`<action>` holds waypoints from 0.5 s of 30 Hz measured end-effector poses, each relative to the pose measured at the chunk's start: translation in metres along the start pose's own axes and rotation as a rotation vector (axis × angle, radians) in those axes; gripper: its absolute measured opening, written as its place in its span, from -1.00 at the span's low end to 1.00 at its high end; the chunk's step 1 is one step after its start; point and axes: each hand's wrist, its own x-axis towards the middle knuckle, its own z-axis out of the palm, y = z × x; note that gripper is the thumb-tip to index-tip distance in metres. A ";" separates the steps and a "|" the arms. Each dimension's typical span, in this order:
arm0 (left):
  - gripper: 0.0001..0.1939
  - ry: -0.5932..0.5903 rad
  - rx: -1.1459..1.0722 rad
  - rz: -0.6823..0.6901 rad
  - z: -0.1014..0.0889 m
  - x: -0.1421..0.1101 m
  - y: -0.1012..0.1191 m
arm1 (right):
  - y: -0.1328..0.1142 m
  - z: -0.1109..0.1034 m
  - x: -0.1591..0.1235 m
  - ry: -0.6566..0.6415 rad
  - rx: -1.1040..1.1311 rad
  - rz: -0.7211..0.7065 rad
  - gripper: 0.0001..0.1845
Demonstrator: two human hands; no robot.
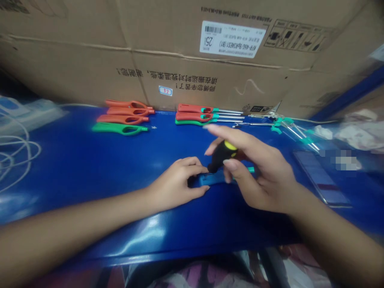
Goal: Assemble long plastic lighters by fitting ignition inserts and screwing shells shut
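Observation:
A blue gas lighter handle (214, 178) with a teal tip lies flat on the blue table, partly covered by my hands. My left hand (181, 180) pinches its left end between thumb and fingers. In my right hand (264, 170) is a screwdriver with a black and yellow handle (220, 158), gripped by thumb and fingers while the index finger stretches over it. The screwdriver points down at the lighter handle, near my left fingertips. Its shaft is mostly hidden, so contact with a screw cannot be made out.
Orange lighter handles (126, 111) and a green one (120, 128) lie at the back left. Lighters with metal tubes (198, 116) lie at back centre. Loose tubes with teal parts (295, 130) and a phone (321, 178) are right. A cardboard box (168, 36) stands behind; white cable (27, 148) coils left.

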 end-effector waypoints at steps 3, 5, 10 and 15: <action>-0.78 0.001 0.015 0.012 0.001 0.000 -0.001 | 0.001 -0.001 0.002 0.055 -0.048 -0.031 -0.68; -0.76 0.000 0.022 0.019 0.001 0.000 -0.001 | 0.002 -0.001 0.004 0.071 -0.141 -0.040 -0.74; -0.73 -0.005 0.019 0.018 0.001 0.000 -0.001 | 0.003 -0.002 0.003 0.071 -0.170 -0.065 -0.70; -0.76 -0.019 0.001 -0.011 0.000 0.000 -0.001 | 0.000 -0.003 0.002 -0.032 0.030 -0.048 -0.58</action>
